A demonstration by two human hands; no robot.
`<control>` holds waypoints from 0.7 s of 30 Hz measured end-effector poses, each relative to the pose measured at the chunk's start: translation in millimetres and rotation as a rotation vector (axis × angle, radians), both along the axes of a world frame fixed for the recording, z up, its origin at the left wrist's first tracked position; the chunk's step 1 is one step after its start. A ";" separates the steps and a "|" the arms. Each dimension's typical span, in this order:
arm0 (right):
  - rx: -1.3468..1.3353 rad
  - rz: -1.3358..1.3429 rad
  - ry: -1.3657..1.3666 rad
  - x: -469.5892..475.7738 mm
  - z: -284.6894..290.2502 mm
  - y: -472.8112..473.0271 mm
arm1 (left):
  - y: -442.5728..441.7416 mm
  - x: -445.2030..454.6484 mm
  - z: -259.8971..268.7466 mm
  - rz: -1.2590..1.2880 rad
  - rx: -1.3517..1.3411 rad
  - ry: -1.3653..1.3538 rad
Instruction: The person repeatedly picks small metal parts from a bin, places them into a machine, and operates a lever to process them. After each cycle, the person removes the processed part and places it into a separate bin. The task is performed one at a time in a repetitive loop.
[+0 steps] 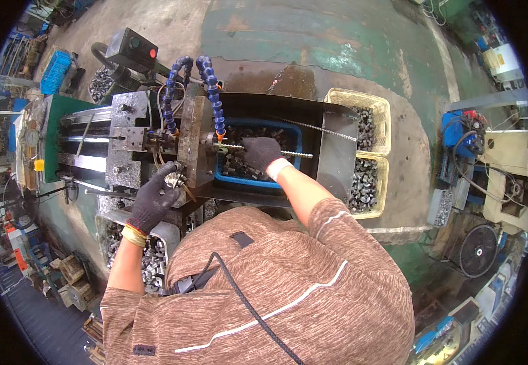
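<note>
My right hand (262,153), in a dark knit glove, is closed around a long toothed metal rod (296,154), likely a broach. The rod lies horizontally and its left end reaches the face of a thick steel block (196,137). My left hand (154,196), also gloved, is at a metal valve-like fitting (175,179) on the block's near side. Its thumb and fingers lie on either side of the fitting; whether they grip it is unclear. Under my right hand, a blue plastic basket (245,182) holds small metal parts. A second toothed rod (323,129) slants across the dark metal trough (337,159).
Two blue segmented coolant hoses (207,75) (169,96) arch over the block. A control box (132,50) with buttons stands at the far left. Cream crates (384,102) (384,182) of metal parts sit right of the trough. A metal-filled bin (168,239) stands beside my left forearm.
</note>
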State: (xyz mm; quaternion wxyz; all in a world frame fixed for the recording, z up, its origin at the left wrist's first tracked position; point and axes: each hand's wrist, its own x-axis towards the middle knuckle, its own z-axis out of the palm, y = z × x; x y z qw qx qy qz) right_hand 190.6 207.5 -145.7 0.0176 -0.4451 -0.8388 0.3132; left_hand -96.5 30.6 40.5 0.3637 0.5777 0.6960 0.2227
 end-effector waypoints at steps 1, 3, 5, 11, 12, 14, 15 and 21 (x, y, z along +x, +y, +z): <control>-0.029 -0.007 -0.003 -10.2 -3.1 1.4 | -3.3 -3.6 -3.2 0.115 -0.097 -0.222; -0.047 -0.001 0.008 -11.9 -2.3 3.2 | -9.7 -4.8 -0.8 0.341 -0.217 -0.636; -0.046 -0.001 0.019 -10.9 1.7 3.5 | -10.1 16.6 10.1 0.302 -0.085 -0.616; -0.006 -0.079 0.068 89.9 -3.7 -10.6 | -8.8 46.8 9.6 0.594 -0.142 -1.600; -0.021 -0.119 0.047 110.4 1.2 -17.5 | -9.1 59.5 10.1 0.563 -0.039 -1.355; 0.012 -0.165 0.015 155.0 13.4 -35.8 | -8.8 54.5 -10.3 0.731 -0.122 -1.552; 0.053 -0.166 0.006 175.7 19.6 -48.0 | -11.1 55.4 -16.8 0.684 -0.129 -1.596; 0.137 -0.263 0.227 237.6 61.2 -106.2 | 3.7 81.3 -40.4 0.756 -0.184 -1.634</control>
